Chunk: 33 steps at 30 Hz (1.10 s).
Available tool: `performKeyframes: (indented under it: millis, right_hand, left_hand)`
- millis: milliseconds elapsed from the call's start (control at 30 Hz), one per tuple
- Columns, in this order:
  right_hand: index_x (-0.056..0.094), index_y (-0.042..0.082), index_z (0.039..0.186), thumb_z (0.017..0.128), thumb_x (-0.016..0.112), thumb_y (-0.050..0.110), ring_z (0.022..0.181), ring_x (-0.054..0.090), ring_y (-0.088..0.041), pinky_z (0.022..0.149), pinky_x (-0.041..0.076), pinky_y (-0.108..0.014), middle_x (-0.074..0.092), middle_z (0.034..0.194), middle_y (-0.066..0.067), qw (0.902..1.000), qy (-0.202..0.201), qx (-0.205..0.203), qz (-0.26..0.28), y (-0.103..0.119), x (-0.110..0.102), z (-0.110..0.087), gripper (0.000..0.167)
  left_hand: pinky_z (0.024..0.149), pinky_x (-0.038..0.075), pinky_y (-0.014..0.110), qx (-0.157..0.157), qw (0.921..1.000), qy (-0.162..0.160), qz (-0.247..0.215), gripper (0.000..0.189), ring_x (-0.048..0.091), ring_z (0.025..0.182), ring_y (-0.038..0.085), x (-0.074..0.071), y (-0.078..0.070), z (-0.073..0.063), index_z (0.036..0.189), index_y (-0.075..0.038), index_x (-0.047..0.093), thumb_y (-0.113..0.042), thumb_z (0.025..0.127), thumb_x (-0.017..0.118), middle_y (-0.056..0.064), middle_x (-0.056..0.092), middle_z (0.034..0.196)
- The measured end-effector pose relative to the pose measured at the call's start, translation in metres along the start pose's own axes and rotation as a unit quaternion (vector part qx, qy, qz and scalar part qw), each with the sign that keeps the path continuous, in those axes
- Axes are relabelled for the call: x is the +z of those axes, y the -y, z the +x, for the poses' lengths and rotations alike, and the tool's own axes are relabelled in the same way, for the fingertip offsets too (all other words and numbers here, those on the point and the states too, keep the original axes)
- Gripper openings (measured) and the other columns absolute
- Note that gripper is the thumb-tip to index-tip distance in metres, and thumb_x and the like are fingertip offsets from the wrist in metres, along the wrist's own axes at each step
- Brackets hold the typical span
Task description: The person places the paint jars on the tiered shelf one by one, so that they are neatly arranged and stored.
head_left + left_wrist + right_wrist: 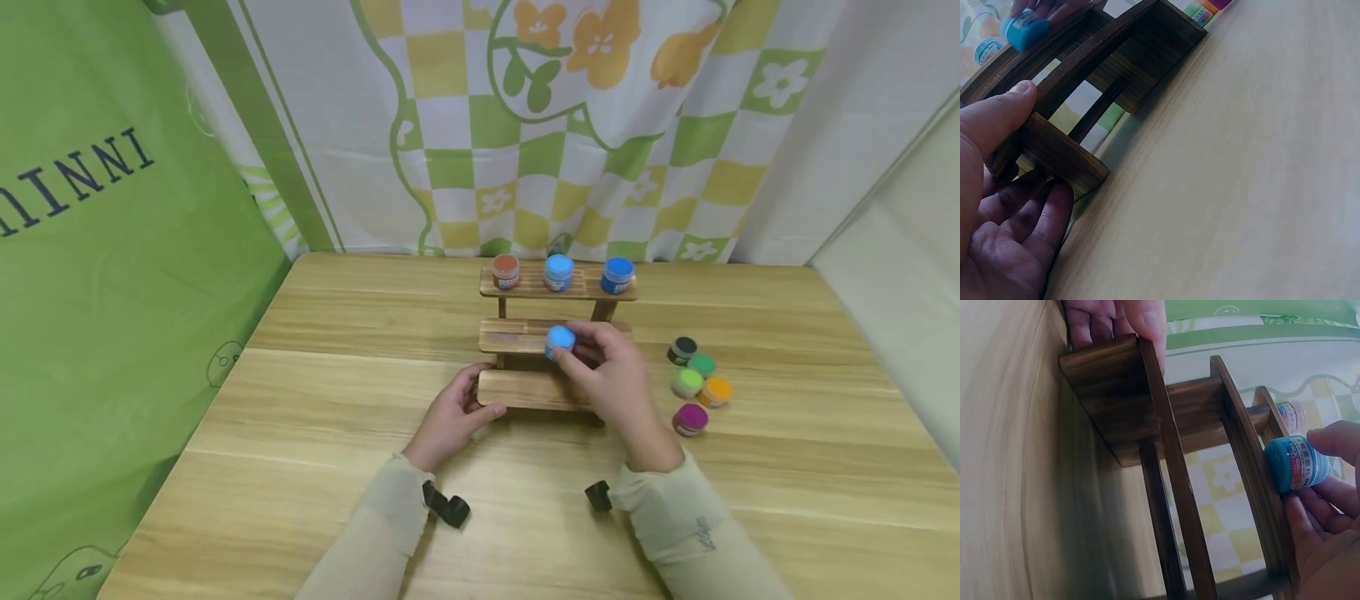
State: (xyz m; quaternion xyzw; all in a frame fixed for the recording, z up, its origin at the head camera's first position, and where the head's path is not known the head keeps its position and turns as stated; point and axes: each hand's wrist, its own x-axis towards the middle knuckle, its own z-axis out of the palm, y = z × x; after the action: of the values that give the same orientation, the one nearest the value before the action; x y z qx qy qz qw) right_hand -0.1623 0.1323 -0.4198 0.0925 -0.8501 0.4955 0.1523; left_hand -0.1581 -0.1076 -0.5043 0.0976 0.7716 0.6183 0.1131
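Observation:
A three-tier wooden stand (532, 390) rests on the table. My left hand (450, 417) grips the left end of its lowest tier; in the left wrist view the thumb lies against the tier's edge and the fingers curl by the side support. Between thumb and fingers, my right hand (621, 387) pinches a light blue paint jar (559, 342) at the middle tier. In the right wrist view this jar (1291, 464) appears against the tier's edge; whether its base bears on the wood I cannot tell. Along the top tier stand a reddish-brown jar (506, 272), another light blue jar (558, 273) and a darker blue jar (617, 276).
Right of the stand, several jars sit grouped on the table (315, 467): black (682, 350), dark green (702, 365), light green (687, 383), orange (716, 392) and purple (690, 419). A patterned curtain (525, 167) hangs behind, with a green cloth (112, 292) at left.

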Motion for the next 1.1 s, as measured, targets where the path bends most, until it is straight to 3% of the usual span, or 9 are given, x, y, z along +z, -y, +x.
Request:
performKeyframes:
  millis: [200,400,633,933,1100]
  right_hand:
    - [0.066,-0.003,0.120,0.089,0.079,0.011,0.101,0.069,-0.030,0.088,0.058,-0.039,0.067,0.112,-0.016,1.0000,-0.004,0.000,0.000,0.005,0.012,0.004,0.036]
    - [0.066,-0.001,0.121,0.090,0.078,0.015,0.102,0.069,-0.028,0.088,0.058,-0.037,0.067,0.113,-0.015,0.9999,0.008,0.003,-0.012,0.010,0.020,0.007,0.037]
    - [0.064,-0.003,0.125,0.090,0.077,0.015,0.106,0.068,-0.029,0.090,0.057,-0.035,0.065,0.119,-0.017,0.9995,0.029,0.016,-0.002,0.016,0.027,0.011,0.042]
    - [0.064,-0.002,0.125,0.091,0.076,0.017,0.108,0.068,-0.029,0.090,0.057,-0.034,0.064,0.120,-0.018,0.9988,0.048,0.011,-0.003,0.022,0.034,0.017,0.041]
    - [0.063,-0.002,0.126,0.092,0.076,0.017,0.109,0.068,-0.029,0.091,0.057,-0.033,0.064,0.121,-0.017,0.9980,0.061,0.011,-0.007,0.025,0.037,0.020,0.041]
  left_hand:
    - [0.097,0.052,0.038,0.009,0.9998,0.004,-0.015,0.071,0.061,0.116,0.022,0.001,-0.001,0.001,0.150,-0.018,0.043,-0.029,0.089,0.078,0.008,0.058,0.141]
    - [0.104,0.048,0.044,0.003,1.0000,0.000,-0.008,0.072,0.054,0.127,0.024,0.001,-0.001,0.000,0.150,-0.019,0.043,-0.032,0.089,0.078,0.010,0.049,0.151]
    - [0.097,0.052,0.041,0.007,1.0000,-0.003,-0.006,0.070,0.059,0.117,0.023,0.001,0.001,0.000,0.149,-0.019,0.044,-0.031,0.089,0.078,0.009,0.052,0.148]
    - [0.101,0.050,0.042,0.012,0.9999,-0.002,-0.001,0.071,0.057,0.121,0.023,0.001,0.001,0.001,0.149,-0.018,0.043,-0.031,0.089,0.078,0.009,0.048,0.151]
    - [0.091,0.055,0.038,0.019,0.9998,0.004,-0.009,0.069,0.062,0.107,0.022,0.001,0.002,0.002,0.149,-0.017,0.043,-0.029,0.090,0.077,0.010,0.046,0.153]
